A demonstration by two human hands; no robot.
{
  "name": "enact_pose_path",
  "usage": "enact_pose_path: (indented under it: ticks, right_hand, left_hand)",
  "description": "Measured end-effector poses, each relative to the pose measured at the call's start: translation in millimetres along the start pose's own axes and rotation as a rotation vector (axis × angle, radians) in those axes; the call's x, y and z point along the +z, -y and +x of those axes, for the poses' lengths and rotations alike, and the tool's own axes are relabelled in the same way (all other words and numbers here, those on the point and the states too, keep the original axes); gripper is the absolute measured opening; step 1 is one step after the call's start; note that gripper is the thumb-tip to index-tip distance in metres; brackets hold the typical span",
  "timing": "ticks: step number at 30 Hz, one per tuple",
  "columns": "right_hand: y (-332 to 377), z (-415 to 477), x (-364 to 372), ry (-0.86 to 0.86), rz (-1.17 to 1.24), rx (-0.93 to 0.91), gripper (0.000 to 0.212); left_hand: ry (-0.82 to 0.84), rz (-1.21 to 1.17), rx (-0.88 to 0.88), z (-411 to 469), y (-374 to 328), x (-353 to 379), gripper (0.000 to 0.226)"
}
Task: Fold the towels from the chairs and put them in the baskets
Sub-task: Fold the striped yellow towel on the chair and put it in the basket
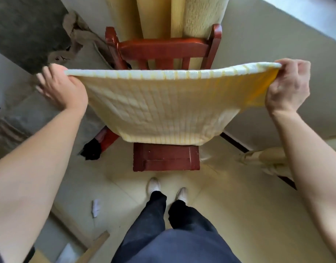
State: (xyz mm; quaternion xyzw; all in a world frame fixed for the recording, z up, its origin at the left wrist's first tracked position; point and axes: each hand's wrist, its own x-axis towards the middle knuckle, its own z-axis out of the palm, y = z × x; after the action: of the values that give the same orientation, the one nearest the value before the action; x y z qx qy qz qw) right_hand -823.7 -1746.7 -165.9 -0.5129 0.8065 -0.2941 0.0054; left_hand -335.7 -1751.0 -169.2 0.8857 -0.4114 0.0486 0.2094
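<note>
A pale yellow and white waffle towel (163, 107) hangs stretched flat in the air above a red wooden chair (163, 48). My left hand (62, 88) pinches its upper left corner. My right hand (288, 86) pinches its upper right corner. The towel looks doubled over, with its lower edge hanging level just above the chair's seat (166, 158). No basket is in view.
Yellow curtains (163, 16) hang behind the chair. A brownish cloth (76, 35) lies at the back left on a grey surface. A black item (92, 149) sits by the chair's left leg. My feet (167, 188) stand on the tiled floor; a white scrap (96, 206) lies left.
</note>
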Motion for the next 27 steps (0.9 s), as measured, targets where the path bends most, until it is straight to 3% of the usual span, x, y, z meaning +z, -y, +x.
enact_pose_path:
  ticks: [12,20,27]
  right_hand:
    - [109,72,-100,-0.259,-0.001,-0.142,0.031]
    - [117,52,-126,-0.335,-0.038,-0.187,0.03]
    - [72,-20,-103,-0.235,-0.049,-0.141,0.03]
  left_hand:
    - [-0.284,-0.265,0.078,106,-49,-116,0.041]
    - [-0.392,-0.342,0.146,110,-38,-139,0.038]
    - [-0.296,-0.273,0.127,58,11,-108,0.035]
